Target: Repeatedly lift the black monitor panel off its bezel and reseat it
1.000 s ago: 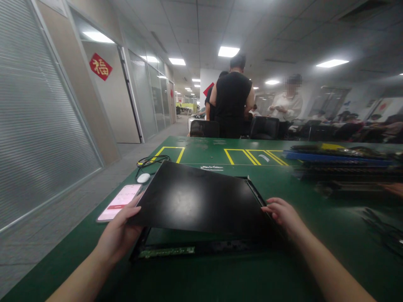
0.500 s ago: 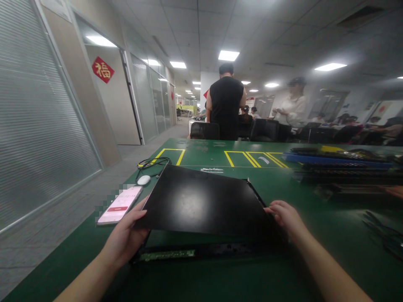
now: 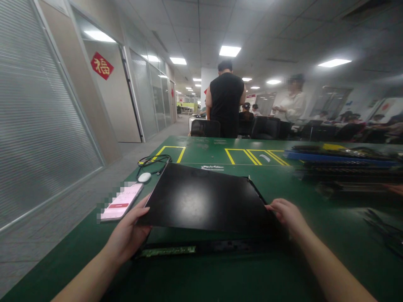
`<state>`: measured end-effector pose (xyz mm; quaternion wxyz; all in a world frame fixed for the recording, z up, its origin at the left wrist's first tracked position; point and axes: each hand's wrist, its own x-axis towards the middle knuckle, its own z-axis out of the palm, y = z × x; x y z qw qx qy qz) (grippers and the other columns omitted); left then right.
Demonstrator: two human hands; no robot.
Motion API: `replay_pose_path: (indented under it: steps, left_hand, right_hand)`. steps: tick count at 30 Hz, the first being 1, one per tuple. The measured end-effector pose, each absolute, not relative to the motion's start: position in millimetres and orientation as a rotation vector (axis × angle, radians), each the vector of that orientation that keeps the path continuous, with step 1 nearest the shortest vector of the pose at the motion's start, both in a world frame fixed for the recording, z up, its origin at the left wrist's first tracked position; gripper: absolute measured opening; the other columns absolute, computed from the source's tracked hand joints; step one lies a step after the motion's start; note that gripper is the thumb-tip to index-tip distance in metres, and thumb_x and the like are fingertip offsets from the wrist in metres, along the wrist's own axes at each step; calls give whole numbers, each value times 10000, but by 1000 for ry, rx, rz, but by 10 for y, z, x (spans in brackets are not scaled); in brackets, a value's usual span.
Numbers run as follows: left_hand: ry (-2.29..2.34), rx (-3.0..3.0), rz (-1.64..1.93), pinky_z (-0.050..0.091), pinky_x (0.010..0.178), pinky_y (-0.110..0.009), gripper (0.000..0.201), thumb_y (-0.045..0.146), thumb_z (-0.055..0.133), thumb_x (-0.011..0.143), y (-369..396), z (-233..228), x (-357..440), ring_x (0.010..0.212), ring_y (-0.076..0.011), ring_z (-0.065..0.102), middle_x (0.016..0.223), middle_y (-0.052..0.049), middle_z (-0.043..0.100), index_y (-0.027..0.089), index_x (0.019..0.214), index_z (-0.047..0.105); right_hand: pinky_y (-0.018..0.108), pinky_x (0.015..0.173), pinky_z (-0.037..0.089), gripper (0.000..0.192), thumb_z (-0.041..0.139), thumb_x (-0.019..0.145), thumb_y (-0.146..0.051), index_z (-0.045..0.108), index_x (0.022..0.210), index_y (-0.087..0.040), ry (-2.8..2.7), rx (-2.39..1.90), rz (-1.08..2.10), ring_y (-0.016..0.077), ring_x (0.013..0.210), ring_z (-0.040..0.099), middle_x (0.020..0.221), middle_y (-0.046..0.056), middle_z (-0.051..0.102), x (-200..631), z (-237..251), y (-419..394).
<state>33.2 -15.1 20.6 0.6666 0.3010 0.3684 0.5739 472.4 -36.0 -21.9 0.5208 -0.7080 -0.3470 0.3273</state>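
A large flat black panel (image 3: 204, 197) is held tilted over a black frame (image 3: 220, 247) that lies on the green table (image 3: 315, 251). My left hand (image 3: 129, 235) grips the panel's near left corner. My right hand (image 3: 288, 216) grips its near right edge. The panel's far edge rests low and its near edge is raised a little. Under the near edge, a narrow green circuit strip (image 3: 168, 251) shows inside the frame.
A phone (image 3: 121, 201) with a lit screen lies left of the panel, with a white mouse (image 3: 144, 177) and black cables (image 3: 154, 159) beyond. Stacked black and blue trays (image 3: 343, 163) stand at the right. Yellow tape boxes mark the far table. Several people stand behind chairs.
The panel's near edge has come down a little toward the frame, with both hands still on it. The person in black beyond the table has straightened and shifted slightly.
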Motion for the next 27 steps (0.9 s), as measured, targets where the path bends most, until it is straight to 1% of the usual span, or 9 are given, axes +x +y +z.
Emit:
replay_pose_path:
  steps: [3, 8, 11, 16, 20, 23, 25, 27]
  left_hand:
    - [797, 676, 1294, 595, 824, -328, 701, 146, 666, 731, -138, 191, 341, 1074, -294, 693, 1212, -46, 745, 236, 1416, 551]
    - [816, 639, 1329, 589, 881, -399, 705, 93, 621, 740, -127, 177, 369, 1048, -305, 707, 1185, -76, 753, 197, 1432, 535]
    - [816, 650, 1327, 593, 878, -399, 697, 72, 609, 748, -120, 155, 361, 1040, -300, 712, 1180, -81, 754, 186, 1432, 536]
    - [818, 647, 1302, 599, 869, -403, 659, 72, 595, 765, -114, 144, 343, 1027, -298, 719, 1175, -86, 756, 189, 1413, 560]
    - [838, 640, 1298, 599, 866, -403, 620, 74, 590, 765, -101, 131, 352, 1023, -298, 719, 1167, -94, 758, 173, 1377, 597]
    - [841, 647, 1289, 605, 841, -409, 610, 88, 596, 756, -81, 99, 347, 1014, -302, 721, 1155, -90, 762, 174, 1360, 609]
    - [874, 656, 1286, 610, 813, -396, 599, 97, 600, 746, -68, 79, 334, 1007, -302, 723, 1144, -89, 766, 165, 1341, 623]
    - [924, 677, 1282, 614, 773, -361, 581, 104, 608, 733, -56, 64, 317, 997, -296, 726, 1131, -85, 770, 155, 1311, 644]
  right_hand:
    - [228, 439, 254, 213, 632, 584, -370, 583, 688, -191, -835, -1717, 780, 96, 499, 430, 750, 73, 711, 4707, -190, -374]
    - [234, 438, 224, 220, 626, 571, -380, 578, 666, -187, -846, -1730, 780, 86, 484, 397, 715, 64, 690, 4696, -165, -383]
    - [235, 442, 222, 220, 625, 572, -377, 569, 674, -190, -838, -1739, 796, 82, 478, 385, 731, 65, 695, 4701, -163, -383]
    - [240, 454, 250, 212, 608, 578, -376, 567, 677, -192, -845, -1759, 794, 94, 498, 415, 800, 95, 721, 4720, -166, -374]
    - [248, 452, 255, 197, 605, 595, -372, 570, 669, -193, -859, -1752, 788, 90, 488, 396, 796, 85, 714, 4745, -204, -360]
    - [253, 451, 261, 183, 598, 624, -371, 578, 682, -198, -860, -1756, 778, 92, 472, 386, 703, 36, 661, 4750, -232, -362]
    - [255, 456, 279, 176, 602, 637, -371, 582, 695, -206, -872, -1794, 772, 102, 465, 395, 593, -10, 574, 4740, -233, -370]
    - [260, 468, 310, 180, 617, 644, -377, 583, 711, -214, -907, -1837, 765, 119, 469, 425, 525, -37, 494, 4720, -217, -381]
